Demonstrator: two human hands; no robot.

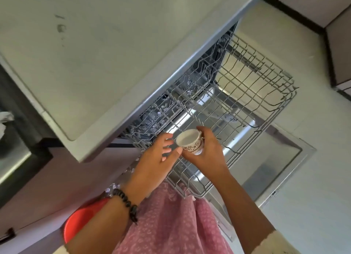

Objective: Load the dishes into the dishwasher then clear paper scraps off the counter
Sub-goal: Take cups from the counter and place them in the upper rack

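Your right hand holds the cup above the pulled-out rack; left hand loose, fingers spread, empty. Risk: cup tilted, could snag tines and tip.

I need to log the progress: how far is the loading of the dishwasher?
Early stage. Done: the grey wire dishwasher rack is pulled out, with no dishes visible on it. In hand: the right hand holds a small white patterned cup over it; the left hand is open beside it. Left: placing the cup; any paper scraps are unseen.
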